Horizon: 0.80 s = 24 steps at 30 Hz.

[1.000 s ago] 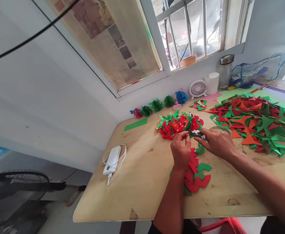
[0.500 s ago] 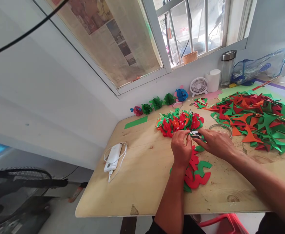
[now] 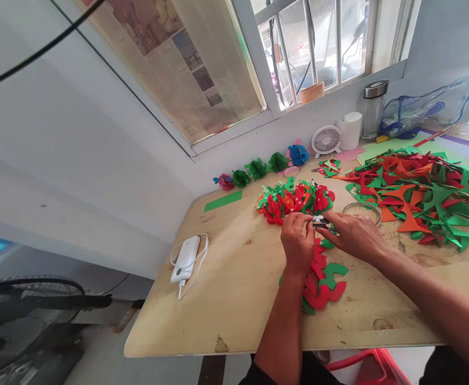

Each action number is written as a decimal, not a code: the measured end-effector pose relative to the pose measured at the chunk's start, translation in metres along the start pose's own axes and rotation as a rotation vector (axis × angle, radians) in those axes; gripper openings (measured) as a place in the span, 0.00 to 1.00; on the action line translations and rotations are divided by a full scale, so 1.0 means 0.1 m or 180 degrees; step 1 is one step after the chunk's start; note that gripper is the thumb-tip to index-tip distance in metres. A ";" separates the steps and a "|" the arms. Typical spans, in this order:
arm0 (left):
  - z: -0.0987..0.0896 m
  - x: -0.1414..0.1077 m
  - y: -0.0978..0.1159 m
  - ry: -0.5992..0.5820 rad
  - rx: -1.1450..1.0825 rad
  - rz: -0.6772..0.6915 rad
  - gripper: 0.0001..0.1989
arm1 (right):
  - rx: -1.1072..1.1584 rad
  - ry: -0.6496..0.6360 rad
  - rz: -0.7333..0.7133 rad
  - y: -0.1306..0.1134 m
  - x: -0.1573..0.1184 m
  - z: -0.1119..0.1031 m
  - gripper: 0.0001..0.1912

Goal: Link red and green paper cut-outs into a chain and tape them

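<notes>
- Small black-and-white hand tool (image 3: 321,222): held in the right hand (image 3: 354,235), just above the wooden table (image 3: 226,299), its outer end pointing to the left hand (image 3: 298,240).
- Right forearm (image 3: 422,283): long diagonal from the lower right corner; wrist nearly in line with it, back of the hand uppermost.
- Left forearm (image 3: 284,321): steeper, rising from the bottom edge; wrist roughly straight, hand upright with knuckles bent.
- Scrap heap (image 3: 419,198), red, orange and green paper: right of both hands, well apart from the tool.
- Cluster of paper shapes (image 3: 290,206), red and green with white patches: just beyond the left fingertips; contact cannot be told.
- Loose cut-outs (image 3: 318,289), red and green: on the table, partly behind the left forearm, nearer the body than the tool.
- Right fingers: closed round the tool, index finger along the far side, thumb on the near side.
- Left fingers: bunched, thumb and index nearly together beside the tool's tip. Cannot tell whether a piece is pinched there.
- Thin ring (image 3: 361,202): on the table, just beyond the right knuckles.
</notes>
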<state>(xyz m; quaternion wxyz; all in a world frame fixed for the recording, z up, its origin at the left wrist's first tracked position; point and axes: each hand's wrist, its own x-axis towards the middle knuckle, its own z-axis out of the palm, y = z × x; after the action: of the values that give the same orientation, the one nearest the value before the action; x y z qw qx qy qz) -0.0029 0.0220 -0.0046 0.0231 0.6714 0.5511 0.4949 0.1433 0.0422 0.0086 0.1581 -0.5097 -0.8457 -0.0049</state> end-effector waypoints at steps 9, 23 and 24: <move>-0.04 0.01 0.02 0.0095 -0.0823 -0.0694 0.07 | 0.0032 -0.0072 0.0048 0.02 0.01 0.01 0.18; 0.01 -0.01 -0.01 -0.0213 -0.0615 -0.0574 0.16 | -0.0004 -0.0166 -0.0133 -0.02 0.00 0.02 0.16; 0.01 -0.01 -0.01 -0.0216 -0.0574 -0.0563 0.17 | -0.0005 -0.0170 -0.0142 -0.02 0.00 0.02 0.16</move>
<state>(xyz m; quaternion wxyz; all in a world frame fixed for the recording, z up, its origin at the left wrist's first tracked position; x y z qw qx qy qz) -0.0027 0.0220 -0.0065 0.1456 0.6317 0.5604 0.5155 0.1414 0.0413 0.0072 0.1350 -0.4908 -0.8607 0.0044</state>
